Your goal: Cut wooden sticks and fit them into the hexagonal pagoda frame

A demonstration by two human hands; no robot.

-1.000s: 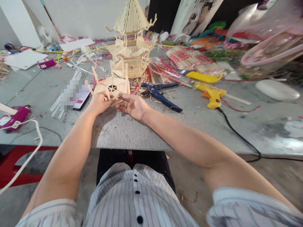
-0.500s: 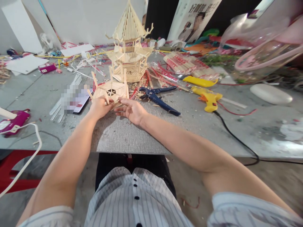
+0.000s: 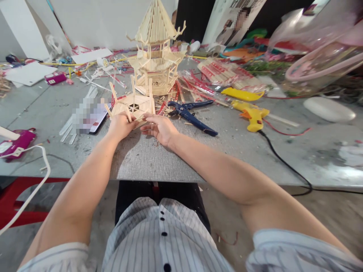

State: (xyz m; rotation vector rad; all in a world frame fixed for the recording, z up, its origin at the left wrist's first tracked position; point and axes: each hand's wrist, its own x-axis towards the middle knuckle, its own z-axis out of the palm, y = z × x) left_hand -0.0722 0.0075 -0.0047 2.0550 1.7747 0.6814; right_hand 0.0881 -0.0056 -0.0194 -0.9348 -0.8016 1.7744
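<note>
Hexagonal stick frame [image 3: 145, 105], pale wood with upright posts: on the grey table [image 3: 159, 162], before the wearer. Left hand [image 3: 121, 125]: fingers closed on its near edge, beside a post. Right hand [image 3: 161, 129]: thumb and forefinger at the near right edge, other fingers loosely bent; whether they pinch it cannot be told.

Surroundings: stick pagoda [image 3: 157, 65], tiered, upright, directly behind the frame and blocking the far side. Blue-handled cutter [image 3: 193, 118], lying open to the right of the right hand. Yellow glue gun [image 3: 251, 110], corded, farther right; yellow-handled tool [image 3: 242, 93] just behind it. Phone [image 3: 98, 118], left of the frame, partly blurred, beside clear sticks [image 3: 65, 130]. White rounded object [image 3: 329, 109], far right. Purple device [image 3: 21, 143], far left.

Containers: clear plastic packets [image 3: 215, 71], holding pale sticks, red-printed, lettering too small to read; pink-rimmed transparent container [image 3: 289, 76], contents indistinct.

Writing: banner [image 3: 227, 30], leaning at the back, dark Chinese characters cropped at the top.
</note>
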